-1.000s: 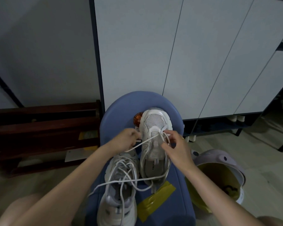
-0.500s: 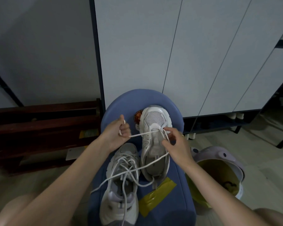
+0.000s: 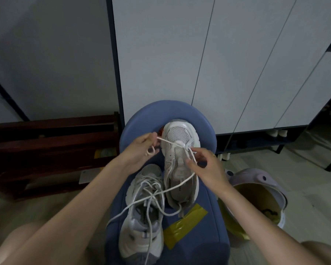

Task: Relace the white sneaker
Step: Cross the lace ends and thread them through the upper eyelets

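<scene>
A white sneaker (image 3: 180, 150) lies toe away from me on a blue padded stool (image 3: 168, 111). Its white lace (image 3: 166, 141) runs from the lowest eyelets out to the left. My left hand (image 3: 141, 150) pinches that lace end left of the toe, a small loop hanging below the fingers. At the sneaker's right eyelets my right hand (image 3: 204, 165) pinches the other lace strand. That strand trails down across the shoe and over a second, laced sneaker (image 3: 143, 213) lying nearer me on the stool.
Yellow tape (image 3: 183, 228) is stuck on the stool's near part. A lilac bin (image 3: 260, 180) with a yellow liner stands on the floor at the right. A dark wooden rack (image 3: 52, 148) sits at the left, white cabinet doors (image 3: 199, 60) behind the stool.
My left hand pulled the lace out to the left and slightly up, drawing it taut through the eyelets. My right hand stayed at the right eyelets, its fingers shifting along the strand.
</scene>
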